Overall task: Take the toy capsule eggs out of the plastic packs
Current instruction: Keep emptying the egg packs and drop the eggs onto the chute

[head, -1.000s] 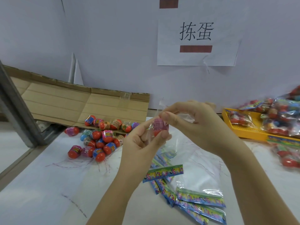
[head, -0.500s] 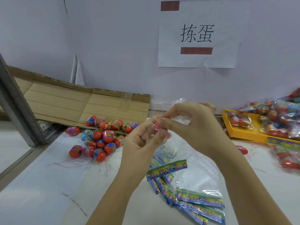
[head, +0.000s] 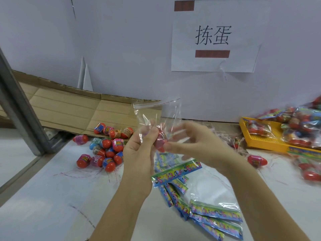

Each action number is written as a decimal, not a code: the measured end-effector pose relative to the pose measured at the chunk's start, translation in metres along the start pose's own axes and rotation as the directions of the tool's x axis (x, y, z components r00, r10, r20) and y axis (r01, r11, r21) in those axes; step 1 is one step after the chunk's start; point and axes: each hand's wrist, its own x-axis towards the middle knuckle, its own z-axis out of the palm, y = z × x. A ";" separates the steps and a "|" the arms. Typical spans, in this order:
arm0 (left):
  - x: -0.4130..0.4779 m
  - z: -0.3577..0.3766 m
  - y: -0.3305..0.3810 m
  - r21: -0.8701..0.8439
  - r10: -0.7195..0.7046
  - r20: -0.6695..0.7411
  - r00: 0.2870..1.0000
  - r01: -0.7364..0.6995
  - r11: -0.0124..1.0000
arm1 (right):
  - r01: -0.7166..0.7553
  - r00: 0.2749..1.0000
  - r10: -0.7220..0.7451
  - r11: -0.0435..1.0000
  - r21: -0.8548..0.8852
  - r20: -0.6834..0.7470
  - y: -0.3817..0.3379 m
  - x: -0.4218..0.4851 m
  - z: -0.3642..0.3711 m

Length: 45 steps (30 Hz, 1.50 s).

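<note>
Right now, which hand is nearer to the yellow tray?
Right. The right hand is left of the yellow tray, with a gap between; the left hand, gripping the plastic pack, is farther left, by the loose eggs.
</note>
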 end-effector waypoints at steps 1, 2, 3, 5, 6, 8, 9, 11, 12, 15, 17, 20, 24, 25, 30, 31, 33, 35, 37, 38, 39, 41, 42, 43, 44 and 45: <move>0.000 -0.001 -0.001 0.020 0.004 0.007 1.000 -0.004 1.000 | -0.003 1.000 0.002 1.000 0.031 0.026 0.002 0.001 0.005; 0.000 -0.002 -0.001 0.034 0.003 -0.007 1.000 -0.003 0.999 | 0.013 1.000 -0.015 0.997 0.077 0.026 0.004 0.003 0.009; 0.000 -0.004 -0.002 0.041 -0.002 -0.031 1.000 0.003 0.999 | 0.036 0.999 -0.038 0.993 0.113 0.015 0.005 0.004 0.012; 0.001 -0.006 -0.003 0.028 -0.019 -0.043 0.999 0.020 0.999 | 0.058 0.998 -0.058 0.988 0.143 0.003 0.005 0.006 0.013; 0.002 -0.007 -0.003 0.007 -0.032 -0.030 0.999 0.032 0.999 | 0.054 0.999 -0.055 0.987 0.151 -0.003 0.005 0.006 0.012; 0.003 -0.005 -0.002 -0.022 -0.054 0.022 0.998 0.054 0.998 | 0.044 0.999 -0.038 0.984 0.173 -0.037 0.004 0.006 0.010; 0.002 -0.004 -0.002 -0.009 -0.067 0.055 0.996 0.067 0.998 | 0.040 0.998 -0.030 0.983 0.180 -0.061 0.005 0.006 0.009; 0.001 -0.001 -0.002 0.041 -0.112 0.072 0.991 0.110 0.993 | 0.042 0.996 -0.028 0.984 0.173 -0.082 0.003 0.005 0.006; 0.001 -0.001 -0.003 0.050 -0.130 0.054 0.990 0.128 0.991 | 0.047 0.997 -0.036 0.986 0.158 -0.074 0.002 0.004 0.005; 0.003 -0.004 -0.003 0.043 -0.139 -0.025 0.990 0.140 0.989 | 0.061 0.998 -0.061 0.998 0.020 -0.002 0.001 0.002 0.001; 0.004 -0.005 -0.002 0.067 -0.140 -0.053 0.989 0.144 0.987 | 0.062 0.997 -0.061 0.998 -0.028 0.042 0.000 0.001 0.002; 0.006 -0.006 0.000 0.077 -0.138 -0.079 0.987 0.144 0.987 | 0.074 0.996 -0.073 0.997 -0.004 0.051 0.000 0.003 0.004; 0.011 -0.011 0.004 0.004 -0.159 -0.121 0.980 0.161 0.987 | 0.063 0.998 -0.063 0.993 0.100 0.002 0.003 0.006 0.004; 0.013 -0.013 0.006 0.000 -0.162 -0.134 0.978 0.164 0.987 | 0.059 0.998 -0.055 0.989 0.136 -0.030 0.004 0.008 0.005; 0.018 -0.026 0.021 -0.078 -0.142 -0.057 0.988 0.138 0.987 | 0.036 0.981 0.035 0.934 0.355 -0.193 0.015 0.018 0.007; 0.020 -0.030 0.023 -0.068 -0.131 -0.047 0.990 0.128 0.990 | 0.031 0.973 0.065 0.915 0.402 -0.222 0.017 0.020 0.009; 0.023 -0.036 0.026 -0.073 -0.120 -0.081 0.989 0.114 0.991 | 0.017 0.959 0.105 0.906 0.422 -0.264 0.024 0.025 0.016; 0.026 -0.040 0.028 -0.070 -0.119 -0.134 0.984 0.110 0.991 | -0.004 0.958 0.087 0.957 0.292 -0.274 0.033 0.029 0.031; 0.027 -0.040 0.032 -0.074 -0.126 -0.166 0.978 0.115 0.991 | 0.015 0.973 0.005 0.997 0.082 -0.232 0.042 0.031 0.052; 0.027 -0.041 0.033 -0.095 -0.139 -0.177 0.974 0.123 0.988 | 0.040 0.978 -0.043 0.999 -0.015 -0.203 0.045 0.032 0.063; 0.029 -0.043 0.033 -0.118 -0.140 -0.183 0.973 0.120 0.986 | 0.078 0.978 -0.093 0.993 -0.088 -0.188 0.048 0.032 0.073; 0.030 -0.045 0.037 -0.138 -0.117 -0.200 0.973 0.090 0.986 | 0.133 0.970 -0.174 0.964 -0.230 -0.169 0.055 0.038 0.089; 0.030 -0.046 0.037 -0.141 -0.100 -0.204 0.974 0.072 0.987 | 0.157 0.960 -0.219 0.936 -0.314 -0.172 0.057 0.043 0.094; 0.030 -0.046 0.038 -0.136 -0.082 -0.195 0.977 0.056 0.989 | 0.173 0.954 -0.252 0.906 -0.386 -0.164 0.055 0.051 0.096; 0.029 -0.045 0.039 -0.125 -0.065 -0.181 0.981 0.043 0.991 | 0.175 0.946 -0.277 0.876 -0.450 -0.171 0.054 0.060 0.096; 0.029 -0.045 0.039 -0.106 -0.058 -0.160 0.985 0.042 0.994 | 0.156 0.945 -0.271 0.867 -0.473 -0.185 0.051 0.070 0.095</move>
